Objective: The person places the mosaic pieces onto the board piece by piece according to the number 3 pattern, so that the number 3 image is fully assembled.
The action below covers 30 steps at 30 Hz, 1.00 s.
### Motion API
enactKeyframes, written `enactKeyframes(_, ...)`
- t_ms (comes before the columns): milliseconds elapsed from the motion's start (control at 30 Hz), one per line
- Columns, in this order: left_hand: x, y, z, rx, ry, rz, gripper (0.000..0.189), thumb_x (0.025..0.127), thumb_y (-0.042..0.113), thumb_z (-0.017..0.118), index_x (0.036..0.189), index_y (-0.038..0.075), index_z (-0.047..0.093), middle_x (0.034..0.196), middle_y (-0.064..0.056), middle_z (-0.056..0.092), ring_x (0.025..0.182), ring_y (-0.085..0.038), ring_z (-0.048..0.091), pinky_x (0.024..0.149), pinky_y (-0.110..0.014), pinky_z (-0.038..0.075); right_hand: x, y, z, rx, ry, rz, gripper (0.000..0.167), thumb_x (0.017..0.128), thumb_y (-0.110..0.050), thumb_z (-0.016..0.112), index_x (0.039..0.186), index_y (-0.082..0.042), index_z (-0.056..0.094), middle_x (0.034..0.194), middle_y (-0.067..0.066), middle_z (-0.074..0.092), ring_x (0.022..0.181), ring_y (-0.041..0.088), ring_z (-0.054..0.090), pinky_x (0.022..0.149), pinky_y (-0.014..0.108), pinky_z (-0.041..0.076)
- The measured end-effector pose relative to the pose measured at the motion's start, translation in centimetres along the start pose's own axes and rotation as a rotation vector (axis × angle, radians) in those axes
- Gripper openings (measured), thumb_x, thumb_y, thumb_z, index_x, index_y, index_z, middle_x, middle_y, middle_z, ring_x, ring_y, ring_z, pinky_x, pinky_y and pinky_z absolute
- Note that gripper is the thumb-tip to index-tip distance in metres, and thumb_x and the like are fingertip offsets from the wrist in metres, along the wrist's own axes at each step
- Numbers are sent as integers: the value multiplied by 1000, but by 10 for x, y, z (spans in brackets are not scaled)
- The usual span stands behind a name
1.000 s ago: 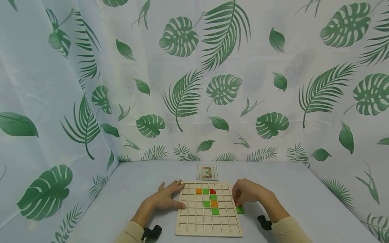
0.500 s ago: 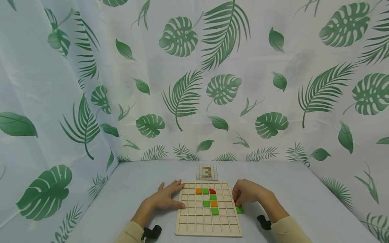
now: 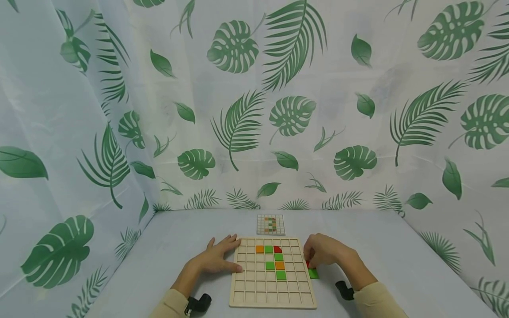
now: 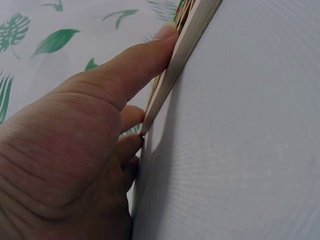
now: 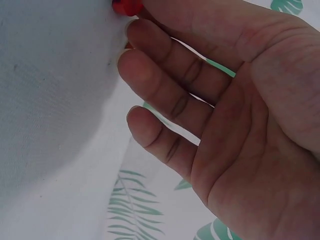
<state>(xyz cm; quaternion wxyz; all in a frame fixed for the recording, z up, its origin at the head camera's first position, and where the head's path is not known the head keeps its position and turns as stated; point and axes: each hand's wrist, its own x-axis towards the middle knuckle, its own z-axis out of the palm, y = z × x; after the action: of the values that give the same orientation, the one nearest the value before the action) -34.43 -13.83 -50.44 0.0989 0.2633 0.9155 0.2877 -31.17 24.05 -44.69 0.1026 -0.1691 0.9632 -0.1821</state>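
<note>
A square wooden grid board (image 3: 254, 299) lies on the table with orange, green and red tiles set in some cells. My left hand (image 3: 216, 258) is spread at its left edge; the thumb (image 4: 145, 60) rests on the rim and the other fingers touch the side. Right of the board, my right hand (image 3: 324, 251) pinches a red tile (image 3: 308, 264) between thumb and index finger, low over the table. Its other fingers are loosely bent in the right wrist view, where the red tile (image 5: 127, 6) shows only at the top edge. A green tile (image 3: 313, 274) lies just below that hand.
A small pattern card (image 3: 271, 225) showing a coloured figure on a grid lies behind the board. Leaf-printed cloth (image 3: 246, 190) hangs at the back and sides of the pale table (image 3: 191, 229). Dark wrist cameras (image 3: 345, 290) sit at both sleeves.
</note>
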Motion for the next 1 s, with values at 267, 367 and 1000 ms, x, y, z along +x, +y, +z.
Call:
enactKeyframes(267, 0, 0, -1, 4, 4, 10, 97, 84, 59, 80, 161, 15, 41, 172, -9, 28, 162, -36, 17, 125, -71, -6, 1, -1, -2, 48, -18, -27, 25, 76, 2, 88, 76, -13, 69, 71, -1, 64, 69, 18, 57, 62, 33, 47)
enactKeyframes(367, 0, -1, -1, 0, 5, 10, 97, 84, 59, 80, 161, 15, 41, 172, -9, 28, 162, -36, 17, 125, -71, -6, 2, -1, -2, 65, -25, -42, 25, 76, 4, 87, 77, -13, 68, 71, 0, 65, 69, 17, 58, 62, 32, 47)
enactKeyframes(1000, 2, -4, 1, -6, -5, 9, 97, 84, 60, 80, 161, 16, 41, 172, -8, 27, 162, -34, 17, 126, -70, -7, 13, 4, -6, 171, 36, -308, 19, 87, -3, 81, 81, -14, 67, 71, -7, 61, 66, 6, 54, 57, 21, 47)
